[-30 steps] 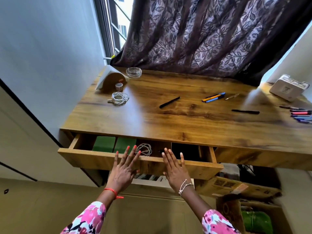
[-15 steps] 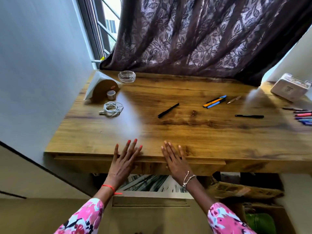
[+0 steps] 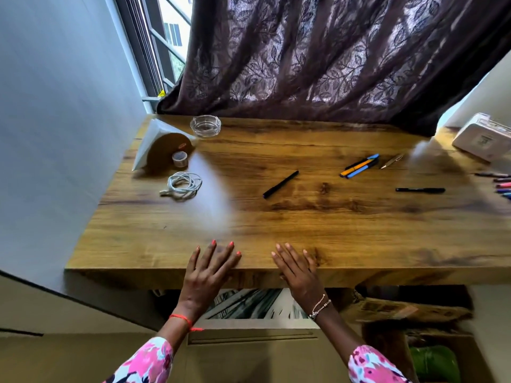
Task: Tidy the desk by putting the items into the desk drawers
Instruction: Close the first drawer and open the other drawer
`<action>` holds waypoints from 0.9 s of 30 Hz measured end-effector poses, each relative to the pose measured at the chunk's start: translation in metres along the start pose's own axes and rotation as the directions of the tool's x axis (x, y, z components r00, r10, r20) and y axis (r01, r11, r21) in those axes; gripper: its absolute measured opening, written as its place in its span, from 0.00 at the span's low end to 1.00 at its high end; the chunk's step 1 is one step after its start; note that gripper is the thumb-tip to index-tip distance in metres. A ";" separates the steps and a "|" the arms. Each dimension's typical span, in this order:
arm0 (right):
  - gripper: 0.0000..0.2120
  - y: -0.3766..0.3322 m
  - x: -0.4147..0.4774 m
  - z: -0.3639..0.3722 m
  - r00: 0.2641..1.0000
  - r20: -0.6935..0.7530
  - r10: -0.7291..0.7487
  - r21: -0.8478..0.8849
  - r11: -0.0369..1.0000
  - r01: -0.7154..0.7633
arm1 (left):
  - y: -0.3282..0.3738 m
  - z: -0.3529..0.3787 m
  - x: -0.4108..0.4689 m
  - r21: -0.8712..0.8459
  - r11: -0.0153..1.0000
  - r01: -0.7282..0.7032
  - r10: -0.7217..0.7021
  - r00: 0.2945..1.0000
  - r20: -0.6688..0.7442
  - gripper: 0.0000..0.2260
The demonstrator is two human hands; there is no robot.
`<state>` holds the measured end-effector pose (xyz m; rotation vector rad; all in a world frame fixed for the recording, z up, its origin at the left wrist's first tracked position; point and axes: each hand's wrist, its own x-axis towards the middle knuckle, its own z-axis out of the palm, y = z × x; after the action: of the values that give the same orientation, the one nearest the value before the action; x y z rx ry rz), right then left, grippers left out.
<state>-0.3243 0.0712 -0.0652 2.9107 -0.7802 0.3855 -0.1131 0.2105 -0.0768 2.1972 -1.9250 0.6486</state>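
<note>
My left hand [image 3: 208, 272] and my right hand [image 3: 297, 269] lie with straight fingers against the front edge of the wooden desk [image 3: 304, 230]; the drawer is pushed in and hidden. On the desk top lie a coiled white cable [image 3: 182, 185], a small tape roll [image 3: 180, 158], a black pen [image 3: 280, 184], an orange and a blue pen [image 3: 359, 165], a silver pen [image 3: 392, 161] and a black marker [image 3: 420, 190]. Several coloured markers [image 3: 502, 185] lie at the right edge.
A glass ashtray [image 3: 205, 125] and a curved cardboard stand [image 3: 163, 147] sit at the back left. A white box [image 3: 482, 136] stands at the back right. A dark curtain [image 3: 331, 59] hangs behind the desk. Cardboard boxes [image 3: 401, 310] lie under it.
The drawer, open a second ago with green items and a cable inside, has been pushed shut by both hands. My view has tilted down toward the desk top.
</note>
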 end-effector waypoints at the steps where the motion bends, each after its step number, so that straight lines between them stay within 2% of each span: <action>1: 0.31 0.001 0.000 0.001 1.000 0.000 -0.001 0.004 1.000 0.001 | -0.001 0.001 0.000 0.013 1.000 -0.007 0.007 1.000 -0.004 0.29; 4: 0.39 0.000 -0.001 0.001 0.999 0.032 0.003 0.039 0.999 -0.005 | -0.003 0.005 -0.001 0.031 0.999 -0.017 0.018 0.999 -0.030 0.26; 8: 0.40 0.000 -0.001 -0.001 1.000 0.029 -0.006 0.021 1.000 0.006 | 0.000 0.003 0.000 0.005 1.000 -0.009 0.009 1.000 -0.003 0.25; 13: 0.39 -0.004 0.002 -0.009 0.996 0.082 0.041 -0.015 0.999 -0.040 | 0.015 -0.019 0.014 -0.100 0.992 0.077 -0.054 0.976 0.211 0.26; 19: 0.32 -0.003 -0.011 -0.021 0.990 0.130 0.057 -0.050 0.997 -0.051 | 0.046 -0.044 0.043 -0.221 0.974 0.047 0.040 0.925 0.377 0.28; 27: 0.33 0.051 -0.058 -0.040 0.986 0.137 0.097 -0.125 0.989 -0.080 | 0.102 -0.048 0.072 -0.355 0.932 -0.078 0.218 0.901 0.376 0.26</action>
<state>-0.4072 0.0619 -0.0411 2.8228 -0.9214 0.1333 -0.2166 0.1465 -0.0212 2.0986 -2.2142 -0.1460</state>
